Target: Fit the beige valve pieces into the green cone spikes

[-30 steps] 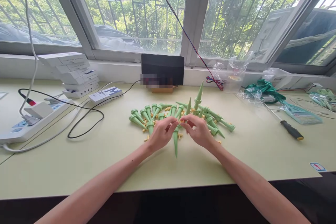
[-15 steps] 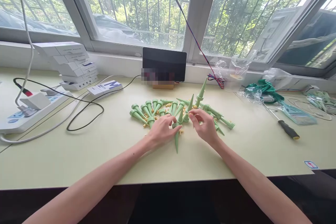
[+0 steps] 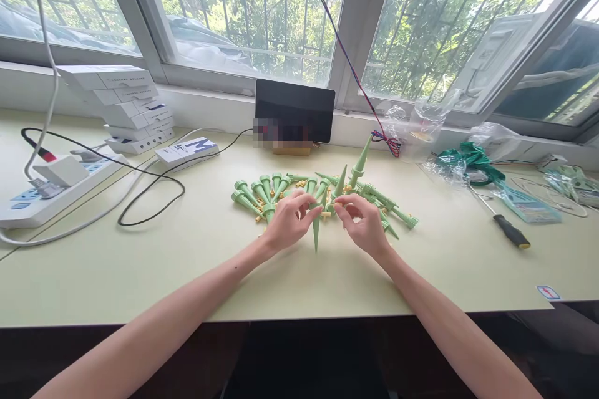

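Left hand (image 3: 289,219) pinches a green spike (image 3: 317,234), tip toward 6 o'clock; right hand (image 3: 362,221), at 3 o'clock, pinches seemingly a yellow bit. Probably fitting step; next move calls for lining both up.

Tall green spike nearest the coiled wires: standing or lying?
Standing: the tall green spike points upward, rising above the lying spikes beside it; its foot is unclear.

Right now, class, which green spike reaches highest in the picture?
The leaning green spike beyond the right hand: its tip ends beside the bundled cable, while all the others end lower.
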`<action>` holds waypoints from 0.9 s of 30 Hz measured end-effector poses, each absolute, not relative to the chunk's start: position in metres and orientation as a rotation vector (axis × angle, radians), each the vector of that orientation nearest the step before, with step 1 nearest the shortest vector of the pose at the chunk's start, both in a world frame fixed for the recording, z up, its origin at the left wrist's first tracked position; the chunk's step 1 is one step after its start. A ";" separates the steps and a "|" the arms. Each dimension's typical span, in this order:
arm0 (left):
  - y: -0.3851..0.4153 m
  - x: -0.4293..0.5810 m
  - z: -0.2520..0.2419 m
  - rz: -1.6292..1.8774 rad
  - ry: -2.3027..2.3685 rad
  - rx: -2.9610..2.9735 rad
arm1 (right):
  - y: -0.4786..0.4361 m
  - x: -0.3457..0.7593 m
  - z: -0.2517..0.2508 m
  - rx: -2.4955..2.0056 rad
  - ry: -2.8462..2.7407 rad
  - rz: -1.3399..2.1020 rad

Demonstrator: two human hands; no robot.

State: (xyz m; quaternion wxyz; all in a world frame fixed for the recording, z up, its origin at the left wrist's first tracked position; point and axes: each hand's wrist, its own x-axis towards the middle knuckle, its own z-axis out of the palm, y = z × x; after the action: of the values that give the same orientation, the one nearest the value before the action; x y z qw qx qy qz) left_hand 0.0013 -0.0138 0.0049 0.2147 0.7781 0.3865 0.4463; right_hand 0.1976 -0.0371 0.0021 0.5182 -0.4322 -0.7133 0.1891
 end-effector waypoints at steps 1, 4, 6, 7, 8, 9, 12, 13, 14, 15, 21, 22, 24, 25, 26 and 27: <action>-0.014 0.001 0.005 1.256 1.065 2.144 | -0.037 0.197 0.003 -1.036 -1.720 0.445; -0.015 0.002 0.007 1.288 1.060 2.119 | -0.038 0.197 0.004 -1.028 -1.736 0.420; -0.016 0.002 0.008 1.306 1.065 2.107 | -0.039 0.197 0.005 -1.019 -1.738 0.414; -0.016 0.002 0.008 1.314 1.067 2.100 | -0.039 0.197 0.005 -1.017 -1.739 0.413; -0.016 0.002 0.009 1.321 1.068 2.092 | -0.039 0.197 0.005 -1.016 -1.742 0.412; -0.017 0.002 0.009 1.326 1.069 2.085 | -0.039 0.197 0.005 -1.018 -1.746 0.412; -0.017 0.002 0.010 1.330 1.069 2.074 | -0.039 0.197 0.006 -1.034 -1.756 0.410; -0.018 0.002 0.010 1.330 1.069 2.075 | -0.039 0.197 0.006 -1.038 -1.758 0.409; -0.018 0.002 0.011 1.329 1.069 2.077 | -0.039 0.197 0.006 -1.041 -1.760 0.409; -0.018 0.002 0.011 1.330 1.068 2.079 | -0.039 0.197 0.006 -1.041 -1.763 0.410; -0.019 0.002 0.011 1.326 1.063 2.086 | -0.040 0.196 0.006 -1.035 -1.799 0.446; -0.019 0.002 0.011 1.325 1.062 2.087 | -0.040 0.196 0.006 -1.033 -1.801 0.452; -0.019 0.002 0.011 1.326 1.058 2.089 | -0.040 0.196 0.006 -1.025 -1.799 0.471; -0.019 0.002 0.011 1.328 1.054 2.089 | -0.040 0.197 0.006 -1.023 -1.794 0.484; -0.019 0.002 0.011 1.329 1.050 2.088 | -0.040 0.197 0.006 -1.022 -1.790 0.500; -0.019 0.002 0.011 1.331 1.045 2.087 | -0.040 0.197 0.005 -1.021 -1.786 0.517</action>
State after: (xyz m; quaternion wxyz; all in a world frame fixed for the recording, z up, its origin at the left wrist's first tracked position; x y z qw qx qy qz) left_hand 0.0017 -0.0192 0.0113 0.2255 0.7567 0.3789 0.4827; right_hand 0.1968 -0.0401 0.0054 0.4885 -0.4200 -0.7347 0.2127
